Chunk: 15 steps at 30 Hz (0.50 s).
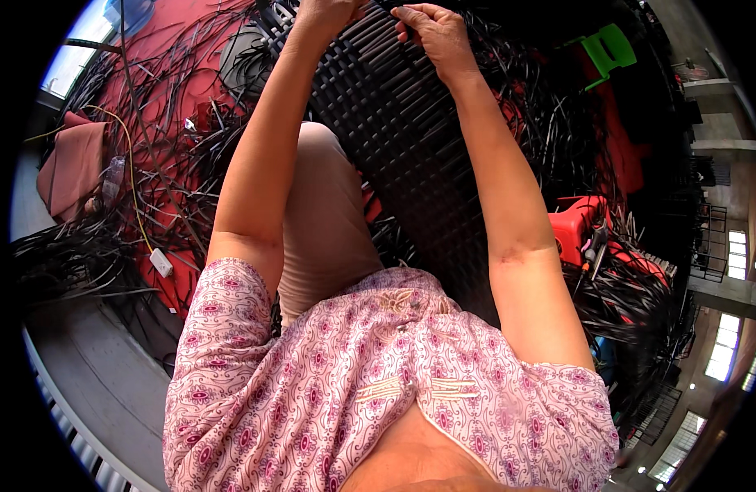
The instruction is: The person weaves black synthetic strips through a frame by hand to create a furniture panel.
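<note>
Both my arms reach forward to the far edge of the view, over a panel woven from flat black strips [386, 123] that slants between them. My left hand [329, 12] is at the panel's far left part, cut off by the upper edge, with its visible fingers bent together. A little to its right, my right hand [438, 37] is closed, thumb and forefinger pinched and the other fingers curled. Whatever thin thing either hand pinches is too small to make out against the dark weave. My knee [324, 172] rests beside the panel's left side.
Loose black strips [206, 139] lie tangled over the red floor covering [166, 49]. On the left are a brown cloth [73, 168] and a white socket block [161, 262] on a yellow cable. A red plastic stool [576, 225] and a green plastic chair [610, 51] stand right.
</note>
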### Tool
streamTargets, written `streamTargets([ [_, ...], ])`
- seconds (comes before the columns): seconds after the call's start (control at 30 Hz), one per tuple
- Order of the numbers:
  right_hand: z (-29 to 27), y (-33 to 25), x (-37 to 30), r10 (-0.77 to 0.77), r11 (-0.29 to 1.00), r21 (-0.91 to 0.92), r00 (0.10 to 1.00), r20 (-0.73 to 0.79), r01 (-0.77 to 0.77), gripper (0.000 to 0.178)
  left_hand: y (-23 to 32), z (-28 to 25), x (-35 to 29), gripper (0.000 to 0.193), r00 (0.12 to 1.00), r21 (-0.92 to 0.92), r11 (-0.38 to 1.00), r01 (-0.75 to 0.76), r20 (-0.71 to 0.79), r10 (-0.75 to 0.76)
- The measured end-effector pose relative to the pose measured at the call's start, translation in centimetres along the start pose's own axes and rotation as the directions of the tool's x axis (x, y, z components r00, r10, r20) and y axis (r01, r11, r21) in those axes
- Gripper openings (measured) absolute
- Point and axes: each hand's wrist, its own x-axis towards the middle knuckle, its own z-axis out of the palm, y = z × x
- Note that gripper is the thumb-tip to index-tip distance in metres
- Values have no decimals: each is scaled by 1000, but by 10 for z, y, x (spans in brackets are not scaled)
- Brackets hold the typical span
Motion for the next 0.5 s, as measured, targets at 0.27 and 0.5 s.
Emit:
streamTargets([
  [0.27, -5, 4, -4, 31, 1000, -3, 999, -31, -31, 21, -63, -14, -15, 20, 990, 323, 944, -70, 140, 26],
  [0.5, 0, -1, -13, 33, 942, -329, 996, -83, -59, 21, -46, 0, -24, 27, 970, 722, 649, -241, 209, 127],
])
